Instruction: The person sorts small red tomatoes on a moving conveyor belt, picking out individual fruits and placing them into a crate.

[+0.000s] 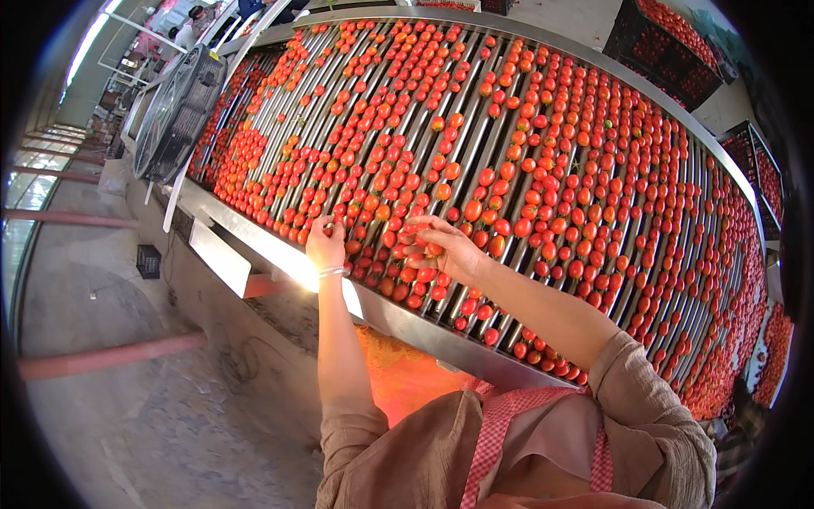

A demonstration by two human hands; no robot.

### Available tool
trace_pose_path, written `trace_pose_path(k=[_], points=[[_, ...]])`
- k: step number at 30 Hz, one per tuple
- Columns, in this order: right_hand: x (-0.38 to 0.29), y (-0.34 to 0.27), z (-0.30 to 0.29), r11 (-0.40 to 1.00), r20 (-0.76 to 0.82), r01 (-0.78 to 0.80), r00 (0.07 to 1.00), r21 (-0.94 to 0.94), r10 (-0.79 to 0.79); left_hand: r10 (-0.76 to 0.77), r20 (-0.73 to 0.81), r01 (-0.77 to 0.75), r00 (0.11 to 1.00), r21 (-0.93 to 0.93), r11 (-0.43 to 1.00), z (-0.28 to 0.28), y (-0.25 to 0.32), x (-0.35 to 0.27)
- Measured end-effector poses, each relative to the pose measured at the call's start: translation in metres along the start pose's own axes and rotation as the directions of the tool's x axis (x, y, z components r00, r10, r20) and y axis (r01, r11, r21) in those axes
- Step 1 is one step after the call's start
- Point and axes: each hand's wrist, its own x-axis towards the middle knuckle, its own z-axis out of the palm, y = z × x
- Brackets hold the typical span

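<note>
Small oval tomatoes point(473, 210), mostly red with some orange ones, lie in rows on a metal roller conveyor point(469, 149). My left hand point(325, 242), with a bracelet at the wrist, is over the tomatoes beside the near metal rail. Its fingertips curl down at a red tomato; whether they grip it is unclear. To the right, my right hand point(448, 249) is over the rollers with bent fingers, and red tomatoes show between and beneath them. Whether it holds any of these cannot be told. A small green fruit point(608, 124) lies among the red ones farther off.
The conveyor's metal side rail point(407, 318) runs between my body and the rollers. A large black fan point(181, 114) stands at the left end. Black crates of tomatoes point(664, 54) stand beyond the far rail. A small black crate point(148, 261) is on the floor at left.
</note>
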Motion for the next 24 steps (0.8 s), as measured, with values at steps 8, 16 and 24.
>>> trace_pose_path(k=[8, 16, 24], points=[[-0.015, 0.015, 0.005, 0.839, -0.126, 0.066, 0.992, 0.540, 0.002, 0.402, 0.014, -0.384, 0.915, -0.270, 0.883, 0.035, 0.164, -0.160], [-0.058, 0.017, -0.038, 0.701, 0.095, -0.058, 0.995, 0.711, -0.015, 0.558, -0.149, -0.575, 0.817, -0.302, 0.761, 0.058, 0.187, -0.185], [-0.126, -0.008, -0.053, 0.661, -0.082, 0.097, 0.995, 0.744, -0.053, 0.430, -0.140, -0.446, 0.892, -0.123, 0.886, 0.058, 0.148, -0.034]])
